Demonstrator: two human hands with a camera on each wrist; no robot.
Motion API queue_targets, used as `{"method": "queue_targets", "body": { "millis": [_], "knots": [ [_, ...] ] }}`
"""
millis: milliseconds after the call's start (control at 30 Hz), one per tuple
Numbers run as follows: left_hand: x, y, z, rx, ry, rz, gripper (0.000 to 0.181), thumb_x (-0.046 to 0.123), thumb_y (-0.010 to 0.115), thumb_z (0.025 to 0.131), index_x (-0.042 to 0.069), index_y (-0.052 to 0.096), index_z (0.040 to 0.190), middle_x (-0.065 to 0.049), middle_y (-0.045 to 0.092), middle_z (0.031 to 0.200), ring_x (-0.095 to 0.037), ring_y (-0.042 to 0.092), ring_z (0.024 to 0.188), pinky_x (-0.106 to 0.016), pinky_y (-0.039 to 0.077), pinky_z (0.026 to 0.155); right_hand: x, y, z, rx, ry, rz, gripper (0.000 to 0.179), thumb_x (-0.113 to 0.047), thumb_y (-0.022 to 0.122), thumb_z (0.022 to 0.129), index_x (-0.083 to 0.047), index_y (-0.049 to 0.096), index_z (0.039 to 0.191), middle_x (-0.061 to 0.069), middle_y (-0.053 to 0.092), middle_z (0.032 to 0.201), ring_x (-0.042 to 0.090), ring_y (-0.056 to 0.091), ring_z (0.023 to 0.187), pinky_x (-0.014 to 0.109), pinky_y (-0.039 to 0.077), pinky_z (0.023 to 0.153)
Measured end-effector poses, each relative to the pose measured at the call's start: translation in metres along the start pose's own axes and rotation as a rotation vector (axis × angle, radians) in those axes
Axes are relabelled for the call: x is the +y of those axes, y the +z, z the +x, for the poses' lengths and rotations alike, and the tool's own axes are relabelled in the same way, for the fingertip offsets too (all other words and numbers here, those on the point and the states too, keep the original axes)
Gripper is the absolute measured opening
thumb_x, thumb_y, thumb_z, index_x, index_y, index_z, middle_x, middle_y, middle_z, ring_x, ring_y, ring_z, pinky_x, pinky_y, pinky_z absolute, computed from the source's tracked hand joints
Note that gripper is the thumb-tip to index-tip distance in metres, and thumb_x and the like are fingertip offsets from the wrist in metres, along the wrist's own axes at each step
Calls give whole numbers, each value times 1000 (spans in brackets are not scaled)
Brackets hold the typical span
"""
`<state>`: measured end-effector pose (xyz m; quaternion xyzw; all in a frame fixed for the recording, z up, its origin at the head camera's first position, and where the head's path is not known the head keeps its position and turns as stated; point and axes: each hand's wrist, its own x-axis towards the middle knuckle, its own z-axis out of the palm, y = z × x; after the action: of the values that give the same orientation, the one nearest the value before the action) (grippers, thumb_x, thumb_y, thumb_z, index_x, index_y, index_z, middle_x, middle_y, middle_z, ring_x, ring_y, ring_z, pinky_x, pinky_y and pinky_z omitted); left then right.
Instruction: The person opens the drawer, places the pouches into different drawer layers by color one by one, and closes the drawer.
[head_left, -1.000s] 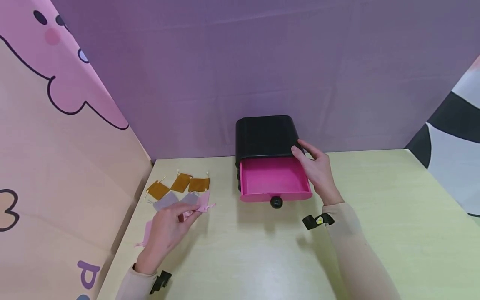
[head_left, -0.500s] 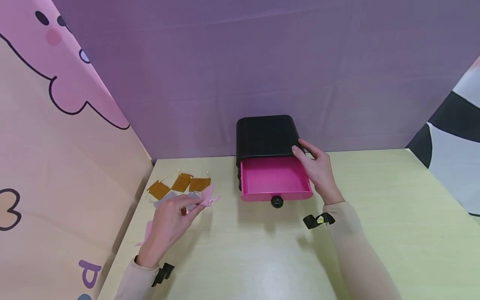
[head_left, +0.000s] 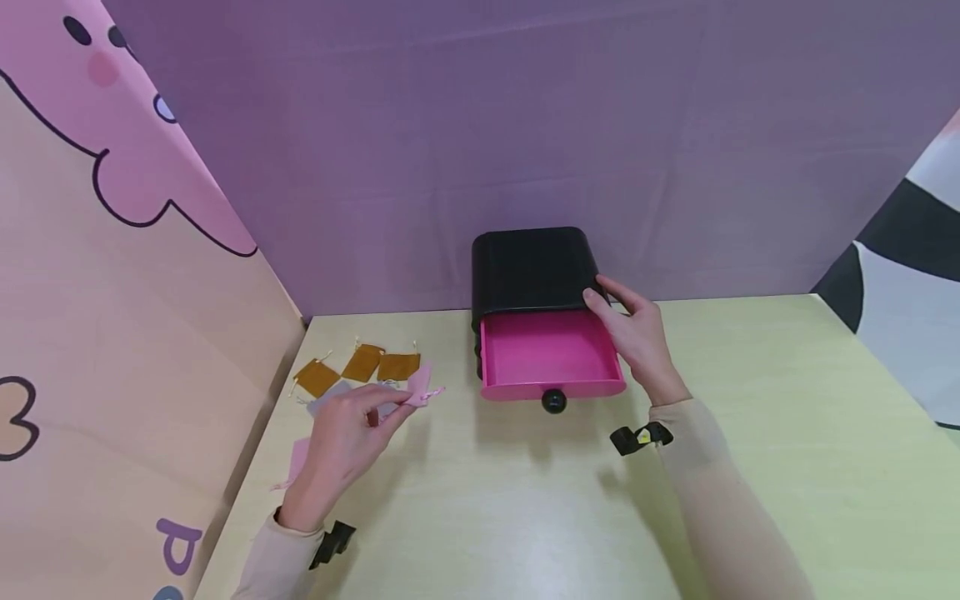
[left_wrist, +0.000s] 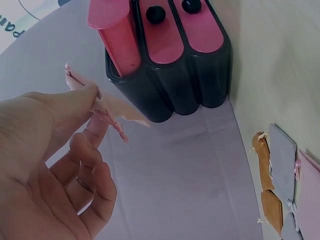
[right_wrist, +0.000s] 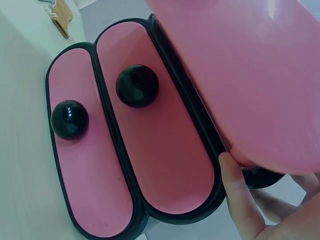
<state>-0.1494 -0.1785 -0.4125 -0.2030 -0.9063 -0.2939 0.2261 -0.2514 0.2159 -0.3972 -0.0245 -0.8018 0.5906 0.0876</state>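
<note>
Brown drawstring pouches (head_left: 363,363) and grey ones (left_wrist: 283,160) lie on the table (head_left: 487,517) just beyond the left hand (head_left: 341,442), which pinches a pink drawstring pouch (head_left: 418,385) in the air, left of the three-drawer black cabinet (head_left: 534,271). The right hand (head_left: 639,343) holds the cabinet's right side. The top pink drawer (head_left: 517,391) stands pulled out, floor showing. The table stretches rightward; purple cloth (head_left: 450,167) hangs behind.

Table (head_left: 787,417): pale; I see glare (head_left: 525,558) toward its near edge.
Back cloth (head_left: 450,125): purple, creased, behind far edge.
Left wall (head_left: 127,333): pink cartoon, left edge.
Right wall (head_left: 911,321): black-and-white, right edge.
</note>
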Motion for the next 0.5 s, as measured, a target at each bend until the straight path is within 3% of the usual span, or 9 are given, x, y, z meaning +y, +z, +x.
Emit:
{"method": "queue_targets", "body": {
  "millis": [133, 233, 500],
  "knots": [
    [2, 1, 1, -15, -16, -19, 21, 22, 91, 86, 14, 87, 104, -1, 82, 96, 0, 46, 55, -20, 38, 48, -1, -2, 0, -18, -3, -11, 66, -51, 65, 103, -22, 50, 161, 7, 43, 169, 34, 55, 143, 22, 56, 96],
    [4, 2, 2, -21, -23, -26, 21, 22, 90, 86, 14, 87, 105, -1, 82, 96, 0, 45, 55, -20, 37, 48, -1, -3, 0, -31, -3, -6, 66, -51, 65, 103, -22, 50, 161, 9, 42, 170, 36, 60, 134, 12, 55, 79],
    [12, 6, 6, -26, -14, -38, 21, 25, 89, 88, 15, 86, 106, 0, 83, 99, 0, 44, 54, -21, 36, 48, -2, -5, 0, -34, -3, -17, 67, -50, 65, 103, -21, 49, 161, 10, 41, 170, 35, 61, 132, 11, 54, 76]
  ]
}}
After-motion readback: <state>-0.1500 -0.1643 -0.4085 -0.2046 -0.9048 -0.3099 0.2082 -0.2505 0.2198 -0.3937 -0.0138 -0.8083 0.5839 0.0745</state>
